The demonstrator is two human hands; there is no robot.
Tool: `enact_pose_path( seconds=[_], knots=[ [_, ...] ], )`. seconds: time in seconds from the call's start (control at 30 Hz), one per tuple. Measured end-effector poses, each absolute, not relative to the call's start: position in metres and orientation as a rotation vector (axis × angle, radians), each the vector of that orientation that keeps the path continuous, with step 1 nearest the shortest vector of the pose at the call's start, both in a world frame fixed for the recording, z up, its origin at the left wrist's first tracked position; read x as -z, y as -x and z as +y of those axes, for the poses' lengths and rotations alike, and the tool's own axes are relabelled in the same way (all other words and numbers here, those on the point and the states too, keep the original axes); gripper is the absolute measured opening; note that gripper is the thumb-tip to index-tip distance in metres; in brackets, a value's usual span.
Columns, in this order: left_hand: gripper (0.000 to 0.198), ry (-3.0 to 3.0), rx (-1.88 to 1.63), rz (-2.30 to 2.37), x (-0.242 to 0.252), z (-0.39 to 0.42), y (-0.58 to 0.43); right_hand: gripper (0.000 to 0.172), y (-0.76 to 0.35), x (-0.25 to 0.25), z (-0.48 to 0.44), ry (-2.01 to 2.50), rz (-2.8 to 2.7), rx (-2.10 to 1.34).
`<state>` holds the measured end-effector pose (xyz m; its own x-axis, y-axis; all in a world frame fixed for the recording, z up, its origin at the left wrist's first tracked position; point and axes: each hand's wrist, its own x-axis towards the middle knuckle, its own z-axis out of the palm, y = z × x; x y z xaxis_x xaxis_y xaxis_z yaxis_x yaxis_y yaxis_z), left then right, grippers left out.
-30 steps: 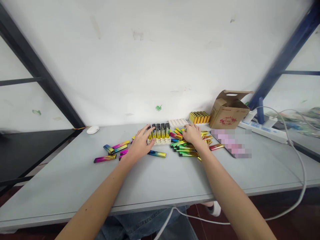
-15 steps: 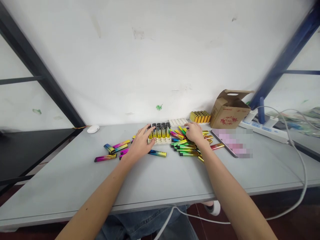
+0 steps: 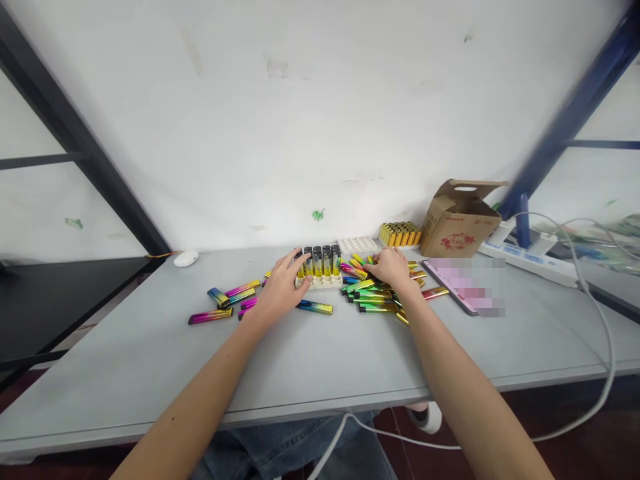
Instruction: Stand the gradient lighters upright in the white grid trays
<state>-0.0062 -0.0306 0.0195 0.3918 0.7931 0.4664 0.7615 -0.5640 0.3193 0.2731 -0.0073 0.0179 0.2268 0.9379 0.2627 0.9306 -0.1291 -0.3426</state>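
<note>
A white holder tray (image 3: 320, 283) stands near the middle of the table. Upright in its back rows are several slim tubes (image 3: 319, 265) with black tops and clear-to-gold shiny bodies. My left hand (image 3: 285, 283) is open at the tray's left end, fingers spread and touching or very near the tubes. To the tray's right lies a pile of shiny flat tubes (image 3: 373, 293) in green, gold, pink and red, with black ends. My right hand (image 3: 393, 267) is over the back of this pile, fingers curled together. What its fingertips pinch, if anything, is hidden.
More gradient-coloured tubes (image 3: 213, 316) lie at the left. Behind are another white tray (image 3: 357, 245) and a tray of yellow-orange cylinders (image 3: 400, 235). A cardboard box (image 3: 457, 230), a partly blurred tablet-like device (image 3: 460, 287), a power strip (image 3: 535, 259) and a white case (image 3: 187, 259) are around.
My right hand has shifted slightly right over the pile, and its fingers point more to the left. My left hand and the tray have stayed in place.
</note>
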Motion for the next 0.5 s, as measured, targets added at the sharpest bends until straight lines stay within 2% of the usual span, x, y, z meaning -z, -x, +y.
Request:
enact_pose_path(
  seconds=[0.1,0.23,0.37,0.5],
  knots=[
    [0.049,-2.584,-0.913,1.432,-0.020,-0.031,0.006,0.030,-0.270,-0.020,-0.009,2.198,-1.693,0.014],
    [0.049,-2.587,-0.919,1.427,-0.021,-0.031,0.006,0.020,-0.269,-0.021,-0.007,2.147,-1.671,-0.009],
    [0.048,-2.586,-0.925,1.426,-0.021,-0.031,0.006,0.023,-0.271,-0.022,-0.002,1.824,-1.460,-0.233],
    [0.048,-2.579,-0.927,1.424,-0.021,-0.031,0.006,0.025,-0.267,-0.030,-0.001,1.375,-1.111,-0.608]
  ],
)
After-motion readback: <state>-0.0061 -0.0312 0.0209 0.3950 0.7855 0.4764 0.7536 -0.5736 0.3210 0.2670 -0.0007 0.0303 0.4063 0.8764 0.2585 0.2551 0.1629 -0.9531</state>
